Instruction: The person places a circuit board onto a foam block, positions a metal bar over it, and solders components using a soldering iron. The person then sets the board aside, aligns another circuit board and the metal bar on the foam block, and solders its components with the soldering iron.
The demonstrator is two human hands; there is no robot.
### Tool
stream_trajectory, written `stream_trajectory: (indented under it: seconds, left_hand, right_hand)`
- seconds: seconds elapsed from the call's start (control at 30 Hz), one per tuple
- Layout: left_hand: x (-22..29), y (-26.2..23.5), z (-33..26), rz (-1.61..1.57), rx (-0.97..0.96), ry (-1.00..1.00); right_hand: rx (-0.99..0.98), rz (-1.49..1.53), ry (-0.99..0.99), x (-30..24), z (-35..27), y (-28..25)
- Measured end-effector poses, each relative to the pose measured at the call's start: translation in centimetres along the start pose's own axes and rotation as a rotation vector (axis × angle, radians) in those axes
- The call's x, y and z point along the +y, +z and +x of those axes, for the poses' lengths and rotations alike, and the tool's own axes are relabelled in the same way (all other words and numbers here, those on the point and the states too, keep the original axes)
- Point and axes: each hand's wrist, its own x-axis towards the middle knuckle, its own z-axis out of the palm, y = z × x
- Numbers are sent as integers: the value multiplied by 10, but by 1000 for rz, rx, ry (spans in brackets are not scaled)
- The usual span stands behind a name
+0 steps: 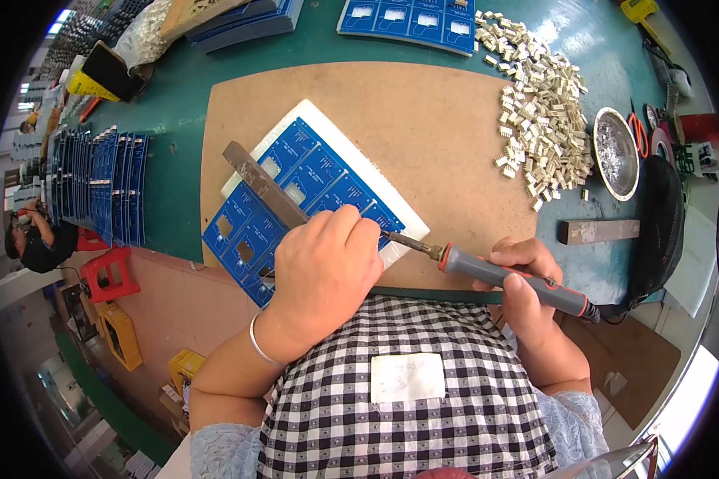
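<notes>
A blue circuit board panel [311, 172] lies on a white pad [315, 116] on a brown work board [423, 120]. A grey metal bar [256, 180] rests across the panel. My left hand [323, 267] is closed near the panel's right edge, fingertips pinched as if around solder wire; the wire itself is too thin to make out. My right hand [527, 283] grips a soldering iron [511, 277] with a grey and orange handle. Its tip points left, ending at my left fingertips over the panel.
A heap of small cream connectors [539, 112] lies at the back right, beside a round metal dish [615, 152]. A metal block [599, 231] sits at right. More blue boards stand stacked at left [96, 184] and lie at the back [411, 20]. A person sits far left.
</notes>
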Motion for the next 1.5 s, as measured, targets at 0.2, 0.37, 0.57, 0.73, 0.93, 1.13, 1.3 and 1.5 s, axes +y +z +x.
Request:
stream_trajectory:
  seconds: [0.2, 0.37, 0.57, 0.73, 0.93, 1.13, 1.3, 1.5]
  left_hand:
    - [-2, 0, -1, -34, 0, 36]
    - [-4, -7, -9, -142, 8, 25]
    - [-29, -30, -28, -144, 236, -78]
    - [-62, -44, -54, -238, 466, -482]
    - [-79, -49, -67, -273, 503, -342]
    - [-75, -56, -67, -328, 467, -220]
    - [-86, -59, -92, -328, 483, -241]
    - [-111, -34, -149, -542, 430, -592]
  right_hand:
    - [-29, -104, -58, -9, 1, -1]
    - [-19, -136, -85, -10, -2, -1]
    - [16, -147, -78, -13, -7, 2]
    - [338, 215, -97, -10, -9, -4]
    - [717, 818, -199, 11, -17, -59]
    - [499, 1162, -406, 61, -38, -145]
    - [555, 1286, -483, 57, -15, -158]
    - [539, 1313, -374, 46, -7, -131]
